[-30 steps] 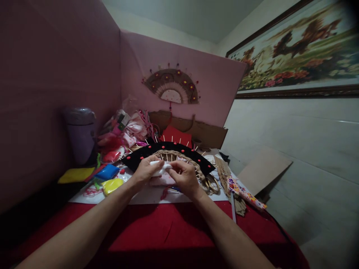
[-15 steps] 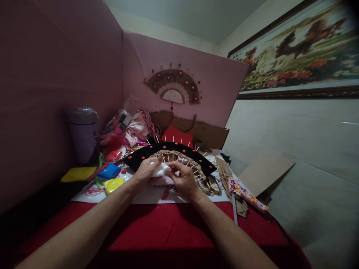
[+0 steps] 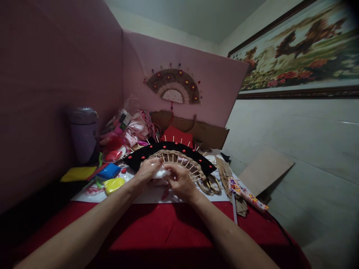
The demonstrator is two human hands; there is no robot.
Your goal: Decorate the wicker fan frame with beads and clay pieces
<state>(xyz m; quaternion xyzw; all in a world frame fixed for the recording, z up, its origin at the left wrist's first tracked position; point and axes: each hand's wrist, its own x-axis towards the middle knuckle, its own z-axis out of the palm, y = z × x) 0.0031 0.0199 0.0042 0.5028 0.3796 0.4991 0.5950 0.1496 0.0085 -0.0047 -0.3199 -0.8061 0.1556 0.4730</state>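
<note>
Between my two hands is a shiny white packet, perhaps a plastic bag point(image 3: 160, 172); its contents are unclear. My left hand point(image 3: 147, 171) grips it from the left, thumb on top. My right hand point(image 3: 180, 179) pinches its right side with bent fingers. Just behind them lies a handmade fan point(image 3: 187, 148) with a black band, red dots, thin sticks and a braided tan cord. My hands cover part of the fan's lower middle. Brass-coloured scissor handles point(image 3: 213, 185) show beside the fan's right end.
Yellow clay point(image 3: 113, 185) and a blue packet point(image 3: 109, 171) lie left on the white sheet point(image 3: 86, 196). A purple tumbler point(image 3: 83, 140) stands behind them. Corrugated cardboard strips point(image 3: 224, 173) and a flowered piece point(image 3: 246, 194) lie right. A finished fan point(image 3: 172, 86) hangs on the pink board.
My right hand has shifted slightly left and down, its fingers more curled at the white packet. My left hand stays almost in place. The fan has not moved.
</note>
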